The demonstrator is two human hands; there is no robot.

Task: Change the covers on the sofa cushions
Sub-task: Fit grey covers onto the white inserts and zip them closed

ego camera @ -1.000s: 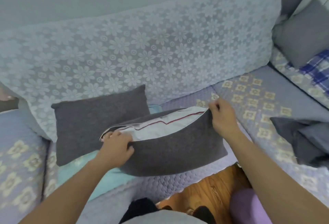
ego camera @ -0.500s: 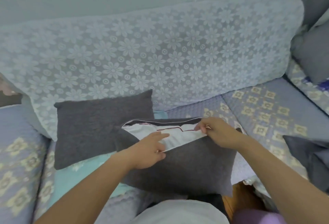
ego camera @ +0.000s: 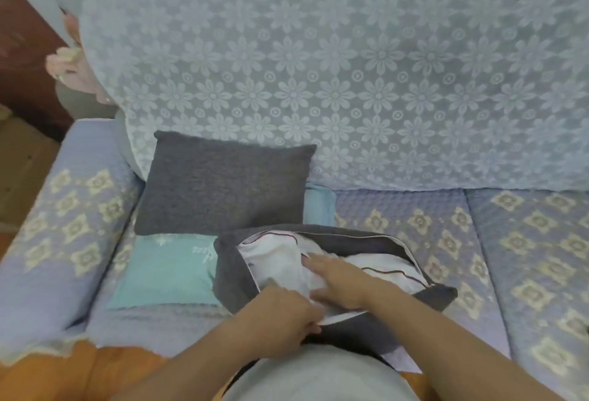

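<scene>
With your left hand (ego camera: pixel 280 321) pinching the cover (ego camera: pixel 232 276) edge, keep your flat right hand (ego camera: pixel 338 282) pressing the insert (ego camera: pixel 274 257) deeper into the corners.

- Sofa seat (ego camera: pixel 439 228): lilac quilted cover with cream diamond motifs; a seam splits it into sections at right.
- Backrest (ego camera: pixel 350 81) draped in white floral lace.
- Left armrest (ego camera: pixel 63 215) in the same quilted fabric.
- Grey cushion (ego camera: pixel 223 184) stands tilted against the backrest, left of centre.
- Turquoise cloth (ego camera: pixel 162 270) lies flat on the seat below it.
- Open grey cover (ego camera: pixel 360 239) with white insert (ego camera: pixel 274 257) at the seat's front edge.
- Orange floor (ego camera: pixel 95 375) in front.
</scene>
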